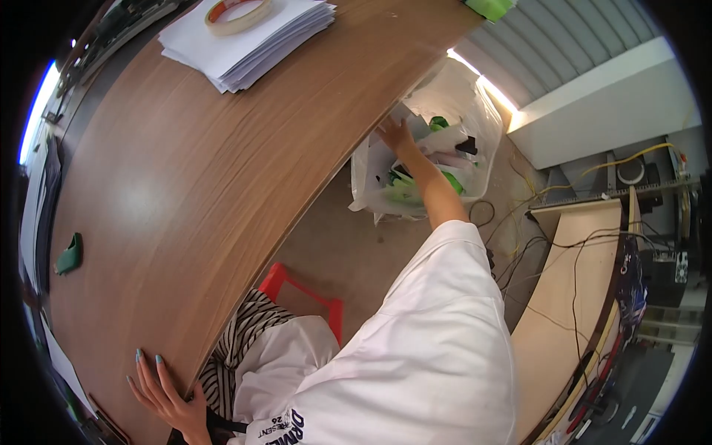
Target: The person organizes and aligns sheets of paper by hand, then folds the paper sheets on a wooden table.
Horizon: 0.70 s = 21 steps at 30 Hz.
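My left hand (169,400) lies palm down on the brown wooden desk (185,193) near its edge, fingers spread and holding nothing. Stretched out past the desk edge, my right hand (397,135) is over the near side of a translucent plastic bag (483,167) on the floor. Inside the bag are crumpled white and green scraps and a dark piece (467,145). A pale sheet (419,127) is beside my right fingers. Their tips are partly hidden, so I cannot make out whether they grip anything.
A stack of white paper (274,44) with a tape roll (237,16) on it sits at the desk's far end. A green tape-dispenser-like object (69,254) lies at the left. Below are a red stool (304,293), loose cables (519,256) and a pale wooden board (571,259).
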Each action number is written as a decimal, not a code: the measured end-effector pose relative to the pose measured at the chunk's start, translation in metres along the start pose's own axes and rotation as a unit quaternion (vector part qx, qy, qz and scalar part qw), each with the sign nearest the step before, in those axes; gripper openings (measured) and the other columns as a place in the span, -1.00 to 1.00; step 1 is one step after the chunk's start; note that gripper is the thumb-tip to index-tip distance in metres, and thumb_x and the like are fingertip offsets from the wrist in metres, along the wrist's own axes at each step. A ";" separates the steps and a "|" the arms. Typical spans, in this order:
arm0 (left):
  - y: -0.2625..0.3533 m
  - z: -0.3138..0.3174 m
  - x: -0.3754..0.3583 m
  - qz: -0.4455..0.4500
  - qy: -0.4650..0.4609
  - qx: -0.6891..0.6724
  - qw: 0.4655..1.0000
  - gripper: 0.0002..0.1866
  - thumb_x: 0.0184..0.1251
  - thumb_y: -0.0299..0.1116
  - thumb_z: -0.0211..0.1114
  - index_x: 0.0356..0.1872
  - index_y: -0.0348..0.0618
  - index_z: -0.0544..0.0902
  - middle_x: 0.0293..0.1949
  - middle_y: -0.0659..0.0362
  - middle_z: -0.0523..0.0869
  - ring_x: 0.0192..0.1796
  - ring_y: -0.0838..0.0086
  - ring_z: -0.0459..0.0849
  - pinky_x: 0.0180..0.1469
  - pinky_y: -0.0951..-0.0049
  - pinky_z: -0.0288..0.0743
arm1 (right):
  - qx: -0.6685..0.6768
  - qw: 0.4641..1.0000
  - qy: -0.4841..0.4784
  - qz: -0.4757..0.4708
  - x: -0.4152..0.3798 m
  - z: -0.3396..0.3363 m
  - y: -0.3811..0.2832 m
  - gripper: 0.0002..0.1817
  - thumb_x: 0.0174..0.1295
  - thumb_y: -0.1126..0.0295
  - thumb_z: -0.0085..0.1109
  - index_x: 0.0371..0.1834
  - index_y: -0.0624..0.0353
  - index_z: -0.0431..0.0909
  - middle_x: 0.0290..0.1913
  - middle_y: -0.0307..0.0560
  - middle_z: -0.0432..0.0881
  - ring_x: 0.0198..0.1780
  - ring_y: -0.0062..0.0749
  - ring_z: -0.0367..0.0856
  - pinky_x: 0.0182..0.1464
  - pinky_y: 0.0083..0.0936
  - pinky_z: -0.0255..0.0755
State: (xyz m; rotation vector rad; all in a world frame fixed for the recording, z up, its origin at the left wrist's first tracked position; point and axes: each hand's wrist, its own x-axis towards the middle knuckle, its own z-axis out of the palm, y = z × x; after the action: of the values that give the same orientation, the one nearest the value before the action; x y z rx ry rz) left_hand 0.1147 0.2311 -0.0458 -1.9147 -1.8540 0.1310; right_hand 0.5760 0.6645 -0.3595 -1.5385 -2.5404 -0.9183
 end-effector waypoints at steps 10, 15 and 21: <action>0.003 -0.004 0.008 0.000 0.000 -0.010 1.000 -0.48 0.24 -0.07 0.06 0.14 -0.17 0.36 0.16 -0.08 0.40 0.16 0.07 0.42 0.27 -0.16 0.09 | 0.054 0.927 -0.282 -0.241 -0.025 -0.040 0.046 -0.81 -0.02 0.38 0.09 -0.29 -0.08 0.57 -0.32 -0.25 0.59 -0.19 -0.28 0.56 -0.26 -0.31 0.43; 0.004 -0.001 0.008 -0.001 -0.007 -0.010 1.000 -0.48 0.26 -0.04 0.05 0.13 -0.16 0.38 0.15 -0.08 0.41 0.16 0.09 0.43 0.27 -0.16 0.09 | 0.092 0.990 -0.088 -0.066 -0.034 -0.082 0.108 -0.78 -0.02 0.40 0.07 -0.26 -0.07 0.56 -0.46 -0.14 0.57 -0.29 -0.27 0.57 -0.35 -0.33 0.45; 0.003 0.001 0.009 0.002 -0.004 -0.012 1.000 -0.51 0.29 -0.04 0.00 0.11 -0.17 0.39 0.14 -0.08 0.42 0.16 0.10 0.44 0.27 -0.15 0.11 | 0.028 0.975 -0.121 0.185 -0.019 -0.129 0.146 -0.78 0.07 0.38 0.04 -0.20 -0.07 0.56 -0.42 -0.05 0.62 -0.37 -0.14 0.61 -0.38 -0.27 0.49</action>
State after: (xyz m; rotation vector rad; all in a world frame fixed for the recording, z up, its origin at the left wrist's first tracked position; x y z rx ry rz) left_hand 0.1182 0.2401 -0.0457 -1.9378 -1.8645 0.1175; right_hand 0.6714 0.6342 -0.1911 -2.1214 -2.2681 -0.6411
